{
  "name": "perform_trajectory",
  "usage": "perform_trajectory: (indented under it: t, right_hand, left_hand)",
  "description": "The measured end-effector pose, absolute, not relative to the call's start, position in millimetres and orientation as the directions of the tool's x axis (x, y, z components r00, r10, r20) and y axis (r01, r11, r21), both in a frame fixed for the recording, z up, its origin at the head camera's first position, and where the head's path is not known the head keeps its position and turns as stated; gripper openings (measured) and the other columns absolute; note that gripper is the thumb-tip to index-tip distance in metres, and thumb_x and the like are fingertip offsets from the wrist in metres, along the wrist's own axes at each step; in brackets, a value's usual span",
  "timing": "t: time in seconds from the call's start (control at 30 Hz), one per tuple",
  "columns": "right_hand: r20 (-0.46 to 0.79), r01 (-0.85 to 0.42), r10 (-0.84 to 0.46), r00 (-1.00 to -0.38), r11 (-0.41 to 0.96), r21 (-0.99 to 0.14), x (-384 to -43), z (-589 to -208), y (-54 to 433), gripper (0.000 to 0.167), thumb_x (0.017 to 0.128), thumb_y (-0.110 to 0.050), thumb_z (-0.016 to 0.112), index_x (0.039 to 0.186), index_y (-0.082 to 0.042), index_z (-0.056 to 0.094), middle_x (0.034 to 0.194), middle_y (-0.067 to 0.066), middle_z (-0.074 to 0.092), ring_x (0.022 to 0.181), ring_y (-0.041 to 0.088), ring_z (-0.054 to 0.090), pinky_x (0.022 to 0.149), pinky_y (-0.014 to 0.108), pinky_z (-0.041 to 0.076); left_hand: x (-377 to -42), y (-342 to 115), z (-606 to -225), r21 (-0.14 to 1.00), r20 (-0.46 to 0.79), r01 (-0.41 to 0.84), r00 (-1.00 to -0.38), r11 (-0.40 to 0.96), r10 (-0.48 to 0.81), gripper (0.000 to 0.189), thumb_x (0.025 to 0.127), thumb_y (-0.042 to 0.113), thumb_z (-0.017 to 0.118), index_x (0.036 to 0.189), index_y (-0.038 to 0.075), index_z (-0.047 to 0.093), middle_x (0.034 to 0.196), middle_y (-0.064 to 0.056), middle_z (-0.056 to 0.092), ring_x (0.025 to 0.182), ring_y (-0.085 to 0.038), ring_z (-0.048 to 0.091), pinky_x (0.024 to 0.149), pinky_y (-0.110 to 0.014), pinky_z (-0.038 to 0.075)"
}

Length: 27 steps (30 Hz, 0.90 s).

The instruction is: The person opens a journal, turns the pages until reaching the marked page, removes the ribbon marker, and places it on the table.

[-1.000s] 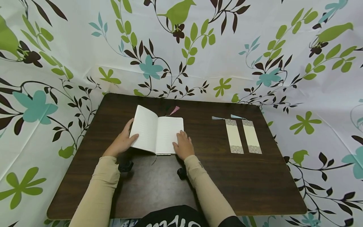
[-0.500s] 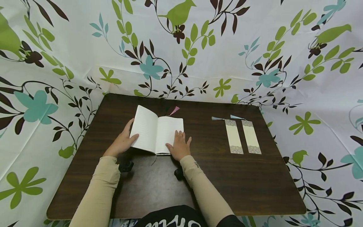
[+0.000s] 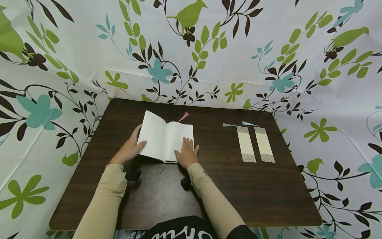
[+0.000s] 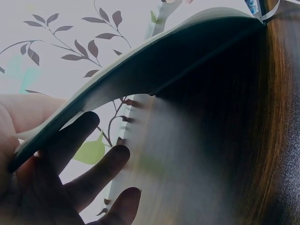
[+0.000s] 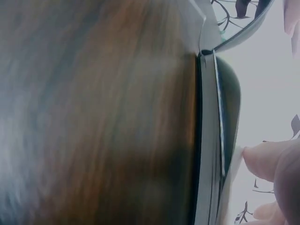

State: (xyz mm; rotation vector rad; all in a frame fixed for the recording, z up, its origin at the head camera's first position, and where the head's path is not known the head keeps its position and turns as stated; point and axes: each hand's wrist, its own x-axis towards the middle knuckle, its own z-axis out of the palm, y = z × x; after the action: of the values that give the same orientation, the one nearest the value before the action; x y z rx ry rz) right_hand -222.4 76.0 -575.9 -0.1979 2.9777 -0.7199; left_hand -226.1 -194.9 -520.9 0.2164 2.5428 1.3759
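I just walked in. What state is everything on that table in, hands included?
Notebook: open, its left side raised off the table.
Pink tassel: sticking out beyond the notebook's far edge.
Left bookmark: lying flat, tassel pointing left.
Right bookmark: lying flat beside it, not touching, tassel also pointing left.
Left hand: gripping the notebook's raised side.
Right hand: resting on the right page.
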Motion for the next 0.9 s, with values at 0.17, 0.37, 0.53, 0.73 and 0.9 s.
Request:
perform_trajectory:
  t: [0.17,0.37,0.53,0.73,0.9]
  right_hand:
    - [-0.039,-0.114,-0.165,-0.986,0.812,-0.573,-222,-576,67,0.067,0.107,-0.036,0.047,0.158,0.001,0.026,0.162,0.022,0.031,0.153,0.04,0.018,0.114,0.071,-0.003]
    - [-0.019,-0.109,-0.183,-0.983,0.663,-0.741,-220,-565,55,0.062,0.108,-0.039,0.038,0.158,-0.002,0.029,0.161,0.019,0.035,0.153,0.039,0.019,0.112,0.073,-0.008]
    - [0.054,-0.17,-0.226,-0.973,0.534,-0.828,-216,-560,47,0.061,0.109,-0.04,0.037,0.16,-0.007,0.027,0.162,0.016,0.035,0.151,0.035,0.025,0.115,0.069,-0.003]
    - [0.186,-0.371,-0.439,-0.879,0.384,-0.845,-212,-560,38,0.064,0.11,-0.028,0.045,0.163,-0.009,0.014,0.17,0.007,0.01,0.151,0.027,0.028,0.121,0.047,0.023]
    - [0.249,-0.576,-0.6,-0.76,0.445,-0.685,-206,-567,27,0.079,0.107,-0.024,0.052,0.164,-0.012,-0.002,0.171,0.006,-0.009,0.152,0.027,0.023,0.118,0.039,0.03]
  left_hand:
    - [-226,-195,-522,0.837,-0.142,0.014,-0.96,0.547,0.243,0.082,0.107,0.024,0.051,0.164,0.019,-0.008,0.163,-0.033,0.011,0.143,-0.056,0.024,0.109,-0.072,0.025]
    - [-226,-195,-522,0.838,-0.137,0.019,-0.96,0.545,0.244,0.082,0.107,0.023,0.051,0.164,0.019,-0.009,0.163,-0.034,0.012,0.142,-0.057,0.026,0.108,-0.072,0.025]
    - [-226,-195,-522,0.837,-0.135,0.022,-0.96,0.547,0.244,0.081,0.107,0.022,0.05,0.164,0.017,-0.008,0.163,-0.033,0.011,0.143,-0.056,0.025,0.109,-0.072,0.024]
    - [-227,-194,-522,0.845,-0.128,0.022,-0.962,0.535,0.24,0.08,0.107,0.021,0.049,0.164,0.016,-0.007,0.163,-0.034,0.012,0.141,-0.055,0.029,0.108,-0.07,0.026]
    - [-226,-196,-523,0.854,-0.136,0.01,-0.961,0.521,0.242,0.079,0.107,0.02,0.047,0.164,0.017,-0.008,0.161,-0.036,0.017,0.131,-0.054,0.042,0.104,-0.068,0.034]
